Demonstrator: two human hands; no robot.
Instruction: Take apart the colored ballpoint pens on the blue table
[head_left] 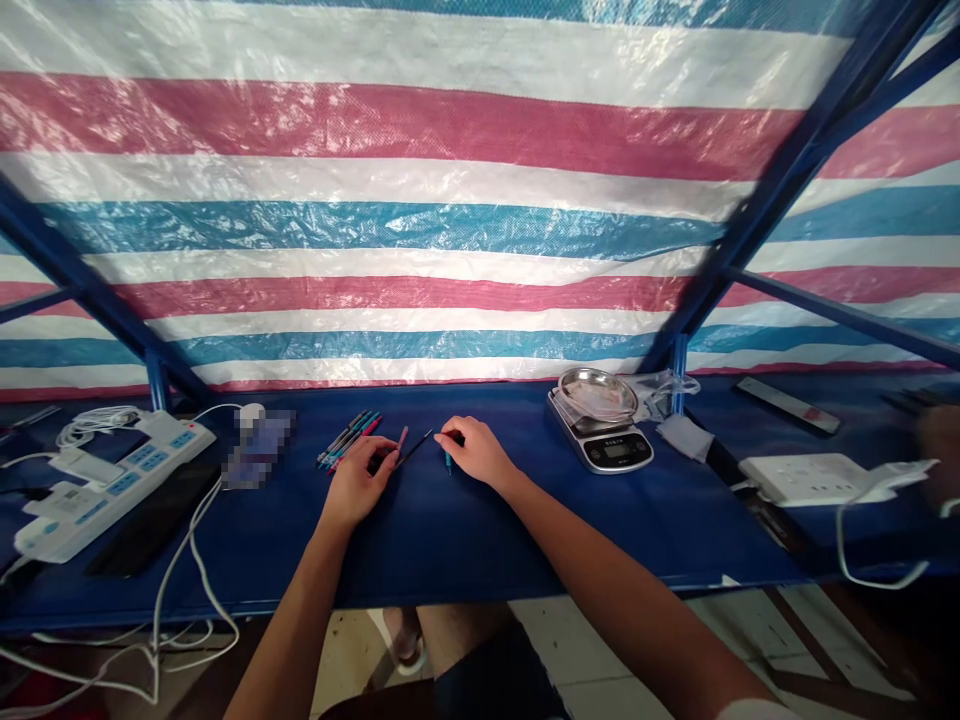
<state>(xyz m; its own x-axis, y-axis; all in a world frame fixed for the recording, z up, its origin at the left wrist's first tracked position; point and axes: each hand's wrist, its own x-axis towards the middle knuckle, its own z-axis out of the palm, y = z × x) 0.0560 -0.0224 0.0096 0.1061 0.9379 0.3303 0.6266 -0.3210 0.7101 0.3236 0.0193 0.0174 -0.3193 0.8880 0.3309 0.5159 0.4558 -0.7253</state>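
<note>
The left hand (pixel 360 482) and the right hand (pixel 478 451) sit close together on the blue table (pixel 450 545), both curled narrow. The right hand pinches the end of a thin black pen (pixel 415 450), and a teal pen tip (pixel 448 463) pokes out below its fingers. The left hand curls beside a pink-topped pen (pixel 403 438), though I cannot tell whether it grips it. Just left of the left hand lies a bundle of pens (pixel 349 442). Well right of that bundle stands a digital kitchen scale (pixel 601 438) carrying a steel dish (pixel 598 393). Well left of the bundle lie a blurred object (pixel 257 447) and a white power strip (pixel 112 483). A striped tarpaulin (pixel 375 230) hangs behind the bundle.
</note>
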